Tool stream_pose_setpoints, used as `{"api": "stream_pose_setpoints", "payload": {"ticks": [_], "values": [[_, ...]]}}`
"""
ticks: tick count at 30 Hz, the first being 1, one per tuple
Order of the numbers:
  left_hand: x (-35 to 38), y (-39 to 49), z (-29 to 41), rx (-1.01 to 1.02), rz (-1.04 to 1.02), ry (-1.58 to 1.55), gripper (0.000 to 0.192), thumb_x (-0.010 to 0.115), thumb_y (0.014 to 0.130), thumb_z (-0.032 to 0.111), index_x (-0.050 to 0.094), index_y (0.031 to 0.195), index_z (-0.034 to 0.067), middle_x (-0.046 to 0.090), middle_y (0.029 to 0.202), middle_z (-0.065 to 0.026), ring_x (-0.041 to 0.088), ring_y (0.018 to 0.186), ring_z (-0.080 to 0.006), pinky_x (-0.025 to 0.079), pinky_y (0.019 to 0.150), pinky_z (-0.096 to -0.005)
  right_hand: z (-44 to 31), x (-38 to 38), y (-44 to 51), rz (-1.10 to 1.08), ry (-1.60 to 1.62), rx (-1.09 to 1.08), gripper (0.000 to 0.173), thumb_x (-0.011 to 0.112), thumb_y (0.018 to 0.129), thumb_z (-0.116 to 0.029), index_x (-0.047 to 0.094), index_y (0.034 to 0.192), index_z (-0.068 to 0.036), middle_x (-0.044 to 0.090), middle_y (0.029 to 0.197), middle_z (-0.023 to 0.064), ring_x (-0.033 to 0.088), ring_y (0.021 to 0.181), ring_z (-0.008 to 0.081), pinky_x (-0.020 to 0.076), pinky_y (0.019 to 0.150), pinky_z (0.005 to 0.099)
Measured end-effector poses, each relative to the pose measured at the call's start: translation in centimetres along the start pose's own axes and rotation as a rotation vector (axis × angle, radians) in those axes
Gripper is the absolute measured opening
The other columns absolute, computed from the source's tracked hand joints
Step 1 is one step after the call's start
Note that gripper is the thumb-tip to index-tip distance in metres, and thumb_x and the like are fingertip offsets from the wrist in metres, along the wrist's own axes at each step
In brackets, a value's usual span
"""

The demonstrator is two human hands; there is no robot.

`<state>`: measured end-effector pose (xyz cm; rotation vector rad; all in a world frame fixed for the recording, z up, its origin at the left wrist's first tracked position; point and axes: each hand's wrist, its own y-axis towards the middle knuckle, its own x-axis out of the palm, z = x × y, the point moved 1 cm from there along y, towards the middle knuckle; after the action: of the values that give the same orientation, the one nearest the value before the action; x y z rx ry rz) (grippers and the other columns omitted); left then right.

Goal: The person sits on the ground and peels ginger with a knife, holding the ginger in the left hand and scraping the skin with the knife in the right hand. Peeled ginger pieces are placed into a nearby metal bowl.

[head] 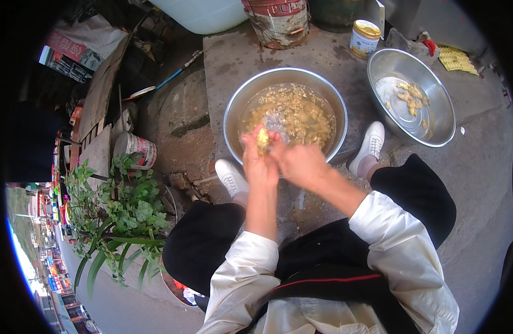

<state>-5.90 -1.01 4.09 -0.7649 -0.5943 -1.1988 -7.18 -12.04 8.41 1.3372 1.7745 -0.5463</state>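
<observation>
My left hand (pixel 257 160) holds a pale yellow piece of ginger root (pixel 263 140) over the near side of a wide stainless steel basin (pixel 236 104). Close against it on the right is my right hand (pixel 300 163), blurred by motion, with its fingers curled; whether it grips anything is hidden. Brownish water (pixel 290 94) fills part of the basin, with many light peel scraps floating on it and more pieces below the surface. Off to the right, a second steel basin (pixel 442 104) rests tilted and contains several yellow ginger pieces (pixel 411 98).
A worn paint bucket (pixel 277 25) and a lidded tin (pixel 364 39) stand behind the basins. Leafy plants (pixel 127 213) and another bucket (pixel 137 150) are at left. My white shoes (pixel 231 177) flank the near side of the basin, on stained concrete (pixel 227 54).
</observation>
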Motion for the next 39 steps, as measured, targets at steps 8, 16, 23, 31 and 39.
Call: {"api": "stream_pose_setpoints", "payload": {"ticks": [8, 16, 23, 31, 39], "values": [[0.0, -0.3, 0.6, -0.148, -0.041, -0.269, 0.049, 0.059, 0.088, 0.039, 0.052, 0.116, 0.000, 0.059, 0.096, -0.0117, 0.054, 0.084, -0.0215, 0.045, 0.073, -0.0288, 2.5, -1.8, 1.3, 0.043, 0.576, 0.007, 0.024, 0.052, 0.091, -0.022, 0.057, 0.078, -0.003, 0.058, 0.067, 0.0165, 0.056, 0.062, 0.0264, 0.0448, 0.061, 0.0353], [-0.4, 0.1, 0.6, -0.200, -0.202, -0.223, 0.035, 0.054, 0.091, 0.018, 0.049, 0.120, -0.002, 0.056, 0.085, -0.0058, 0.048, 0.065, -0.0125, 0.037, 0.052, -0.0244, 2.4, -1.6, 0.8, 0.095, 0.205, -0.042, 0.025, 0.050, 0.090, -0.027, 0.057, 0.082, -0.004, 0.060, 0.065, 0.0190, 0.060, 0.063, 0.0384, 0.0455, 0.058, 0.0478], [0.2, -0.8, 1.4, -0.119, -0.276, 0.051, 0.046, 0.056, 0.092, 0.016, 0.042, 0.132, -0.001, 0.056, 0.086, -0.0024, 0.036, 0.056, -0.0045, 0.030, 0.048, -0.0174, 2.0, -2.5, 0.9, 0.091, 0.088, -0.048, 0.024, 0.050, 0.090, -0.026, 0.058, 0.086, -0.004, 0.060, 0.062, 0.0193, 0.060, 0.062, 0.0388, 0.0470, 0.056, 0.0478], [0.4, -1.1, 1.7, 0.021, -0.300, 0.232, 0.048, 0.059, 0.090, 0.016, 0.043, 0.131, -0.002, 0.061, 0.110, -0.0131, 0.036, 0.056, -0.0013, 0.028, 0.046, -0.0164, 0.8, -2.6, 0.2, 0.045, 0.112, -0.070, 0.028, 0.052, 0.091, -0.027, 0.056, 0.076, -0.003, 0.057, 0.060, 0.0202, 0.057, 0.058, 0.0416, 0.0445, 0.055, 0.0462], [0.6, -1.4, 1.7, -0.001, -0.281, 0.094, 0.047, 0.057, 0.092, 0.020, 0.042, 0.132, -0.001, 0.059, 0.113, -0.0128, 0.036, 0.057, -0.0026, 0.031, 0.047, -0.0171, 0.9, -4.2, 0.7, 0.036, 0.186, 0.025, 0.027, 0.048, 0.091, -0.025, 0.060, 0.086, -0.001, 0.062, 0.069, 0.0210, 0.060, 0.065, 0.0394, 0.0472, 0.059, 0.0475]]}}
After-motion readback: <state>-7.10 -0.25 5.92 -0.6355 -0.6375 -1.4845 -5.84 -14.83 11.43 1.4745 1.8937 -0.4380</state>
